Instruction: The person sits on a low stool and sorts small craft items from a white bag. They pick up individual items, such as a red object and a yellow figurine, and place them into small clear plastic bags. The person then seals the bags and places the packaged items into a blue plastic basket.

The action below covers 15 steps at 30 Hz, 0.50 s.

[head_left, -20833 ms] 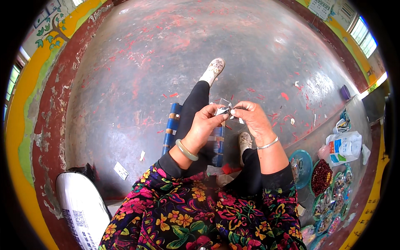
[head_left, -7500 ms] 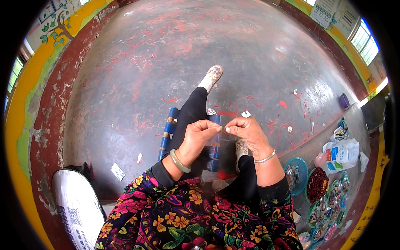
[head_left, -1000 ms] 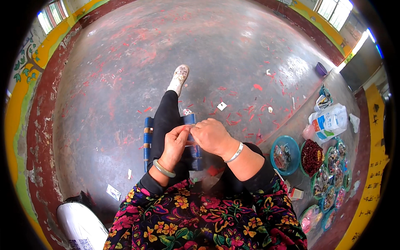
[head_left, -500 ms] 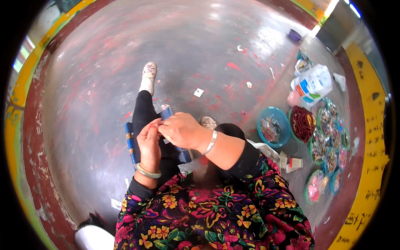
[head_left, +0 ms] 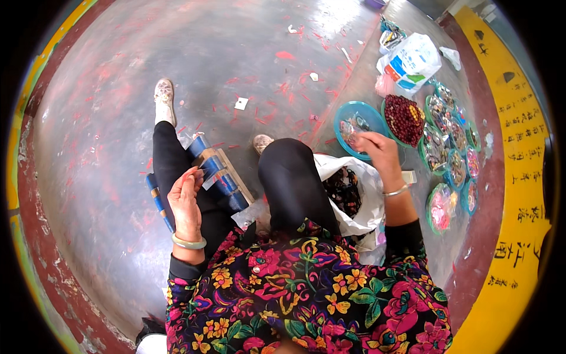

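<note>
My left hand (head_left: 187,200) is raised over my left thigh, thumb and fingertips pinched together. Something thin and clear seems to stick out from the pinch, too small to name. Below and beside it is a blue wrapped bench or stool (head_left: 221,177) with a wooden edge. My right hand (head_left: 382,154) reaches over the near right rim of a teal plastic basin (head_left: 340,125). Its fingers are drawn together, and whatever they may hold is hidden. Small clear packets and pale bits (head_left: 349,128) lie in the basin, by the fingertips.
Right of the basin stands a basket heaped with dark red beads (head_left: 404,120). Several small baskets of trinkets (head_left: 436,147) sit beyond it. A white bag (head_left: 368,203) holding dark beaded things lies beside my right knee. A printed plastic bag (head_left: 414,62) stands farther off.
My right hand has left my left hand and moved right to the teal basin. My left hand stays pinched. The view has swung right, and the white bag beside my knee shows more.
</note>
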Available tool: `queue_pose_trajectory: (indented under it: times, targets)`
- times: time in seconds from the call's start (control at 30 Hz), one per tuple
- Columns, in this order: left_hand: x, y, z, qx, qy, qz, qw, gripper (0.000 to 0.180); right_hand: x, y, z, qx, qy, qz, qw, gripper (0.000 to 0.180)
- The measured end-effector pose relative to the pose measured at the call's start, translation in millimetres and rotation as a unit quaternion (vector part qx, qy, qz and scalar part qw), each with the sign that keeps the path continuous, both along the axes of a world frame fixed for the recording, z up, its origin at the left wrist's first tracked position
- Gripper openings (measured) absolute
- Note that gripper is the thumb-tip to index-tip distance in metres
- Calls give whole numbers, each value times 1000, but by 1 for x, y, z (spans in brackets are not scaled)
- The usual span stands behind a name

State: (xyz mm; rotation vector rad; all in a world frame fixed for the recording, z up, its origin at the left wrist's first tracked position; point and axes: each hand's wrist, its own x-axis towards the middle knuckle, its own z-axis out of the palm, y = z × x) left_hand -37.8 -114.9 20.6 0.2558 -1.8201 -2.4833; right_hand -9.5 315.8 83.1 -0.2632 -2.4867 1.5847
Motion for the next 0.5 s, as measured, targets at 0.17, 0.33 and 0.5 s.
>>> queue_pose_trajectory:
  times: [0.17,0.33,0.5]
  targets:
    - [0,3,-32,-15,-8,-40,999,20,72,54,-58,-13,-104,-56,993,17]
    - [2,-9,-75,-43,-54,-60,996,20,120,38,-107,-7,-234,-102,967,17]
    - [1,-8,-73,-46,-52,-60,996,20,129,30,-140,222,-282,4,933,15]
